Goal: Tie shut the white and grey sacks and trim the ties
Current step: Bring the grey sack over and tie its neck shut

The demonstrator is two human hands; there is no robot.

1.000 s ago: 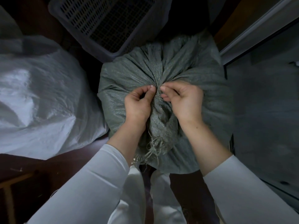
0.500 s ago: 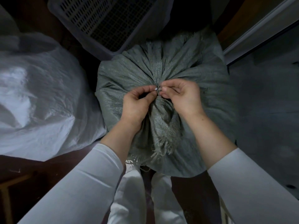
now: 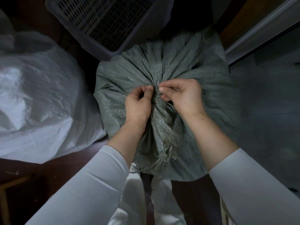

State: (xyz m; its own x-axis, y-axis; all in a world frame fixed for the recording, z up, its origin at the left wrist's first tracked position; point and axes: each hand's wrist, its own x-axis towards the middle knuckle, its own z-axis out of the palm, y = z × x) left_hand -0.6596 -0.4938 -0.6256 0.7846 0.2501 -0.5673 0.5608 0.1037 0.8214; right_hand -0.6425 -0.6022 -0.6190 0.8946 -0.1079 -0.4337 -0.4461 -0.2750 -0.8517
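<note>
The grey woven sack [image 3: 164,69] stands full in the middle, its mouth gathered into a neck with a frayed flap [image 3: 164,148] hanging toward me. My left hand [image 3: 138,104] and my right hand [image 3: 183,96] sit on either side of the neck. Each pinches with thumb and forefinger at the gathered point; the tie itself is too thin and dim to make out clearly. The white sack [image 3: 40,101] lies at the left, apart from both hands.
A slatted plastic crate [image 3: 103,18] leans just behind the grey sack. A pale door frame [image 3: 259,28] and a dark grey panel [image 3: 267,103] run along the right. A wooden piece [image 3: 9,185] shows at the lower left on the dark floor.
Both hands have stayed at the sack's neck with small finger movements; the fingertips have parted slightly. The view has shifted a little, so the sack sits lower in frame.
</note>
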